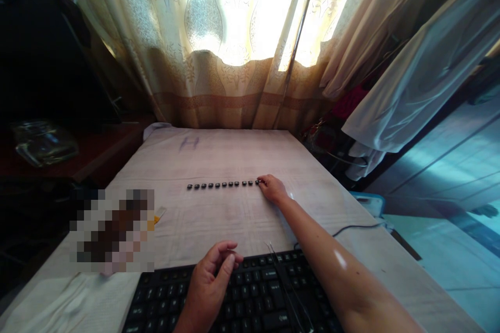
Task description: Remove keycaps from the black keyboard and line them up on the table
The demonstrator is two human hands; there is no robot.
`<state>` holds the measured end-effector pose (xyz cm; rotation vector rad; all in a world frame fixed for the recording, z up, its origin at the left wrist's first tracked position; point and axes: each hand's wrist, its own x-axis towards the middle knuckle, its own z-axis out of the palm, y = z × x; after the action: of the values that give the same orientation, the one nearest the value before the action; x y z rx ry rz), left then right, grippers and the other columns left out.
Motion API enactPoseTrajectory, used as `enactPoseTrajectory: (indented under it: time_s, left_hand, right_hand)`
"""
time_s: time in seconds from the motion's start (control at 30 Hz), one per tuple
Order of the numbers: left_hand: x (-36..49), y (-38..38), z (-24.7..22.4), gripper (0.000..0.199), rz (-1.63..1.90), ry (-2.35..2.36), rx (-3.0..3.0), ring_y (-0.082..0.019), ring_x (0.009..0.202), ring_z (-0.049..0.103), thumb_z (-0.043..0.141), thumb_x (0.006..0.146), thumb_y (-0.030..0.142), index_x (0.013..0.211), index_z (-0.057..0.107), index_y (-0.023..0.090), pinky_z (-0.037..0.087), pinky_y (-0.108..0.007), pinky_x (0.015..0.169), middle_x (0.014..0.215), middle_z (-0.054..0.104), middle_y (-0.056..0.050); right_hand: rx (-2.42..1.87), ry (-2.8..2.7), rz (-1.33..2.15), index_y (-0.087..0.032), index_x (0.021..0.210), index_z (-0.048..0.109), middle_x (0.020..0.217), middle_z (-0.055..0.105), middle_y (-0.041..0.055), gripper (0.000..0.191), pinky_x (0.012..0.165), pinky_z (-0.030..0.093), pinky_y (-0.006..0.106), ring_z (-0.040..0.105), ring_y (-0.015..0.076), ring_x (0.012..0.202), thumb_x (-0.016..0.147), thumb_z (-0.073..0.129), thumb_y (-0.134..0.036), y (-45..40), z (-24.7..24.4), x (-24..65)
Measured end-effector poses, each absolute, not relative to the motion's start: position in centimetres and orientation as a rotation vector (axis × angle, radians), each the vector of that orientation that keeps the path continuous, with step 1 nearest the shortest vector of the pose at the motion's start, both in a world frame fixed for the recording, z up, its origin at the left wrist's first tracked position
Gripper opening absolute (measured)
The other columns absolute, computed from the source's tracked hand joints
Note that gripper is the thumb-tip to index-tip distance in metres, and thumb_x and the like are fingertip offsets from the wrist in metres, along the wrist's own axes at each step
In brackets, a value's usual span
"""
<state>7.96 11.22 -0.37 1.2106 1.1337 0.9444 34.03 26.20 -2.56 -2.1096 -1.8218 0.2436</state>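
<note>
A row of several small black keycaps (217,185) runs across the white cloth. At its right end, my right hand (272,189) reaches out with fingertips pinched at the last black keycap (257,182). My left hand (214,278) hovers over the black keyboard (258,291), fingers loosely curled, thumb apart from the palm, nothing visible in it. Part of the keyboard's top right appears dark and without keycaps. Metal tweezers (287,283) lie across the keyboard, tips pointing away from me. My right forearm hides the keyboard's right end.
The cloth-covered table (219,156) reaches to a patterned curtain (219,78). A blurred-out object (117,231) and white fabric (50,302) lie at left. The keyboard cable (353,227) runs right. A glass container (45,143) stands far left; clothes (410,78) hang at right.
</note>
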Motion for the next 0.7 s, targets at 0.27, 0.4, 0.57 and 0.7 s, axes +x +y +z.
enactPoseTrajectory:
  time_s: [0.27, 0.4, 0.57, 0.7]
  left_hand:
    - [7.8, 11.2, -0.7, 0.047, 0.927, 1.136, 1.229, -0.021, 0.077, 0.07, 0.067, 0.07, 0.059, 0.095, 0.067, 0.019, 0.054, -0.032, 0.079, 0.078, 0.075, -0.006]
    - [7.8, 11.2, -0.8, 0.045, 0.929, 1.129, 1.249, -0.021, 0.077, 0.069, 0.066, 0.072, 0.057, 0.096, 0.067, 0.019, 0.054, -0.032, 0.078, 0.079, 0.075, -0.006]
    - [7.9, 11.2, -0.6, 0.041, 0.95, 1.112, 1.258, -0.021, 0.075, 0.069, 0.066, 0.072, 0.053, 0.095, 0.066, 0.019, 0.054, -0.033, 0.077, 0.077, 0.075, -0.005]
    - [7.9, 11.2, -0.6, 0.038, 0.952, 1.101, 1.277, -0.021, 0.076, 0.069, 0.065, 0.074, 0.049, 0.096, 0.066, 0.018, 0.054, -0.033, 0.078, 0.078, 0.075, -0.005]
  right_hand:
    - [-2.092, -1.809, 0.252, -0.019, 0.117, 0.067, 0.115, 0.068, 0.0094, 0.032, 0.093, 0.044, 0.028, 0.063, 0.0196, 0.103, 0.088, 0.052, -0.017, 26.1, -2.7, 34.1]
    - [-2.08, -1.807, 0.26, -0.017, 0.118, 0.066, 0.111, 0.069, 0.0088, 0.033, 0.092, 0.044, 0.027, 0.063, 0.0185, 0.102, 0.087, 0.053, -0.016, 25.8, -2.7, 34.3]
    - [-2.049, -1.823, 0.268, -0.017, 0.118, 0.066, 0.106, 0.071, 0.0075, 0.034, 0.087, 0.047, 0.027, 0.065, 0.0175, 0.093, 0.086, 0.054, -0.015, 24.3, -2.1, 34.9]
    - [-2.009, -1.858, 0.272, -0.018, 0.113, 0.068, 0.106, 0.071, 0.0076, 0.032, 0.085, 0.049, 0.028, 0.066, 0.0177, 0.091, 0.085, 0.055, -0.015, 21.8, -1.6, 35.6]
